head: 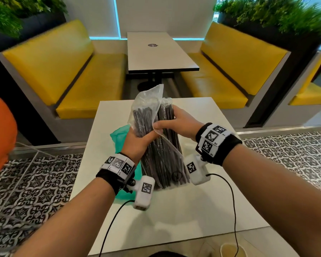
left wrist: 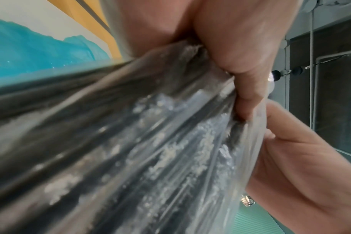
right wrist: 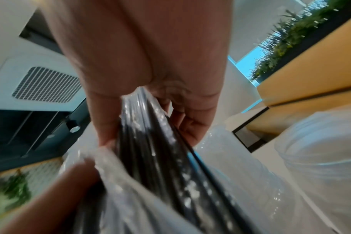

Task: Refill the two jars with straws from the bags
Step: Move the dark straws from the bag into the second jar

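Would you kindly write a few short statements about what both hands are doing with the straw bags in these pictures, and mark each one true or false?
1. Both hands hold clear plastic bags of black straws above the white table. True.
2. The left hand hangs free, holding nothing. False: its fingers are curled round the left-hand bag.
3. The right hand grips the right-hand bundle of straws near its upper end. True.
4. The straws are white. False: they are black.
5. A teal plastic bag lies on the table behind the left hand. True.
6. The right wrist view shows an orange cup beside the bags. False: it shows a clear jar.
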Demonstrator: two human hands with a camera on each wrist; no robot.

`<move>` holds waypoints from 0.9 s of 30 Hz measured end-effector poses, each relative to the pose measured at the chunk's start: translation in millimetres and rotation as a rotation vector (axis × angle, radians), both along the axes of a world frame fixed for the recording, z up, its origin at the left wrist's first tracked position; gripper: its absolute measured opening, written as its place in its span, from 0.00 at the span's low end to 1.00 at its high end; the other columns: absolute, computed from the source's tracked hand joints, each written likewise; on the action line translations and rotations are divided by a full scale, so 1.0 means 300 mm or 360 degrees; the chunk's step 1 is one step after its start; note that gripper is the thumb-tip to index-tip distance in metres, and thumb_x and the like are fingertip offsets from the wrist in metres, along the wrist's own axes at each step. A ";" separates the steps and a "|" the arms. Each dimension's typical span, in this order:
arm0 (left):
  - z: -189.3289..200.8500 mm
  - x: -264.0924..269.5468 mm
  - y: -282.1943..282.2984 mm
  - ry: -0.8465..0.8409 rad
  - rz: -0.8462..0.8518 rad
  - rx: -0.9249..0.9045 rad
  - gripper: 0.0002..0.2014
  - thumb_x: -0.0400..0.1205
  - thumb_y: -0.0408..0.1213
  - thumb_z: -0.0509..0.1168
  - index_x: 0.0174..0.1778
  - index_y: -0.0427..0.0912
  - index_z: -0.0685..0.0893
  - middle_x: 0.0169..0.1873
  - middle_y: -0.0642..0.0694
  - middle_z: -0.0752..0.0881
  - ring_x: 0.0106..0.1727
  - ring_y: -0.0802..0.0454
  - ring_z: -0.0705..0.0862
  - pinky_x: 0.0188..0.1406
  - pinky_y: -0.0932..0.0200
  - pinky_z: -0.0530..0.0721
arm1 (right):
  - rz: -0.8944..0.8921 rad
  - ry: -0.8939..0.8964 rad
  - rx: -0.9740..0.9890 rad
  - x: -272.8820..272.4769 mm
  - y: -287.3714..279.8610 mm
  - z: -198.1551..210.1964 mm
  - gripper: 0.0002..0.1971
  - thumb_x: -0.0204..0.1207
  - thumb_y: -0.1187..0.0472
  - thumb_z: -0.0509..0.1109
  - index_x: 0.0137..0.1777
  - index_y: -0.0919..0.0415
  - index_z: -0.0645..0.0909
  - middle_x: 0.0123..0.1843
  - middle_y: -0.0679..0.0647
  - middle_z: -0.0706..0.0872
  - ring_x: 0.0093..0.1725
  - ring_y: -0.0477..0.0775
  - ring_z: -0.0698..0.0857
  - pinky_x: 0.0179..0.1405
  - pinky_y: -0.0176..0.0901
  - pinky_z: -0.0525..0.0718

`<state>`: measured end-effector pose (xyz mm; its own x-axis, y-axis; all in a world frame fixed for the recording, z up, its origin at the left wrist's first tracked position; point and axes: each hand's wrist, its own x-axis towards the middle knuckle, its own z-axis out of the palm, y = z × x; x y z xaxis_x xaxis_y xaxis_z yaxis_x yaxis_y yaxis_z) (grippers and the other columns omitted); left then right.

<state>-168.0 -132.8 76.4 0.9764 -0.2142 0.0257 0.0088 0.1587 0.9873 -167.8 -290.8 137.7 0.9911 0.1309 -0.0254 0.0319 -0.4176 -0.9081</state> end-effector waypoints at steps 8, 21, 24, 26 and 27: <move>0.026 0.002 -0.026 0.0059 0.0172 -0.0052 0.23 0.74 0.33 0.77 0.66 0.40 0.83 0.57 0.42 0.91 0.58 0.45 0.90 0.63 0.40 0.86 | -0.0250 0.0010 -0.0017 0.019 -0.121 0.076 0.08 0.74 0.61 0.76 0.42 0.55 0.78 0.40 0.54 0.86 0.40 0.54 0.87 0.39 0.46 0.85; 0.020 0.066 -0.106 0.0023 0.0293 0.0116 0.37 0.63 0.45 0.85 0.69 0.45 0.82 0.58 0.48 0.91 0.59 0.50 0.90 0.64 0.42 0.86 | -0.0525 -0.0354 0.0457 0.110 -0.329 0.258 0.10 0.74 0.67 0.74 0.51 0.63 0.77 0.46 0.63 0.87 0.38 0.59 0.91 0.38 0.47 0.90; -0.004 0.065 -0.098 0.0054 0.0297 0.0121 0.39 0.61 0.48 0.85 0.69 0.47 0.82 0.58 0.48 0.91 0.60 0.48 0.90 0.65 0.40 0.85 | -0.0600 -0.0550 0.0499 0.131 -0.387 0.304 0.12 0.72 0.69 0.75 0.48 0.61 0.73 0.44 0.63 0.83 0.36 0.62 0.89 0.36 0.45 0.89; -0.015 0.065 -0.096 0.0066 0.0296 0.0102 0.35 0.65 0.43 0.84 0.69 0.47 0.82 0.59 0.48 0.91 0.60 0.48 0.89 0.66 0.39 0.84 | -0.0642 -0.0600 0.0371 0.162 -0.414 0.291 0.13 0.73 0.67 0.75 0.49 0.59 0.73 0.45 0.63 0.83 0.37 0.62 0.90 0.38 0.48 0.90; -0.018 0.067 -0.096 0.0073 0.0296 0.0091 0.34 0.67 0.41 0.83 0.69 0.46 0.82 0.59 0.47 0.91 0.60 0.48 0.89 0.66 0.39 0.84 | -0.0670 -0.0605 0.0256 0.179 -0.422 0.270 0.12 0.74 0.64 0.75 0.50 0.57 0.73 0.45 0.61 0.85 0.39 0.61 0.91 0.41 0.51 0.91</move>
